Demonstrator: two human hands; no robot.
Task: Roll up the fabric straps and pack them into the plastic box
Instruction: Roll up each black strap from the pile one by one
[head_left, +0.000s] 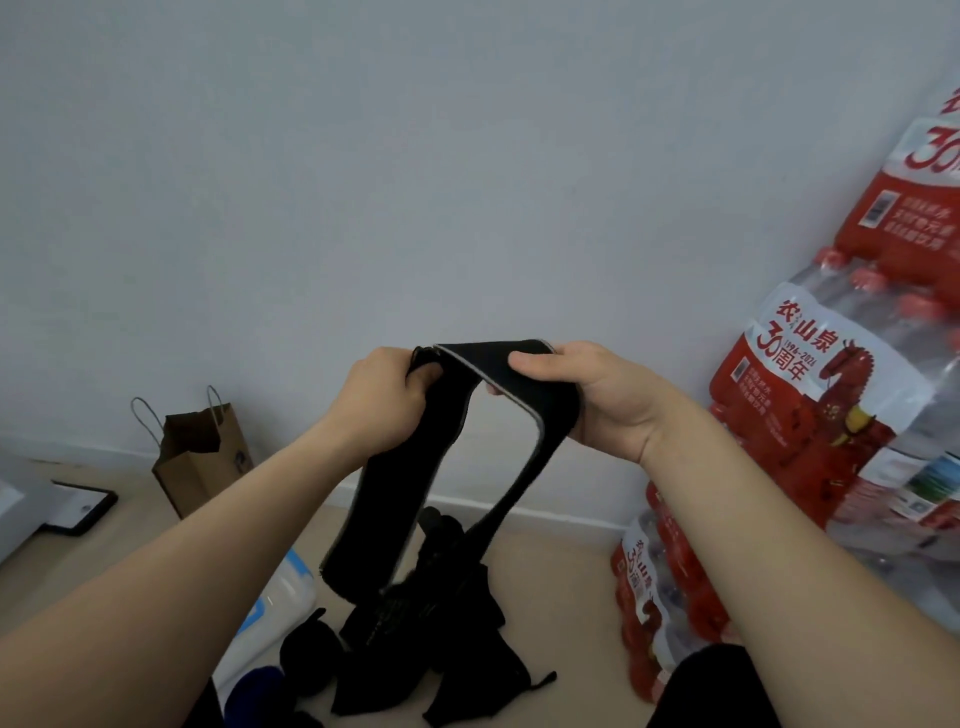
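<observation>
1. Head view, looking down past both arms: one black strap (478, 358) with a pale grey edge is held up in the air in front of the plain wall (467, 156).
2. Left hand (384, 400) has its fingers curled tight round one end of the top stretch.
3. Right hand (597, 395) pinches the other end, thumb flat on top and fingers underneath.
4. Between the hands the strap runs roughly level, then both sides hang down. The left side ends in a wide flap, and the right side drops toward the floor (561, 571).
5. Right under it is a messy pile of straps (431, 623), all black and loose.
6. The plastic box (280, 597) sits on the floor just left of that pile, whitish with a blue bit. Can't really see what's in it.
7. Brown paper bag (202, 457) stands against the wall on the left, and red packs of bottled water (831, 415) are stacked on the right.
</observation>
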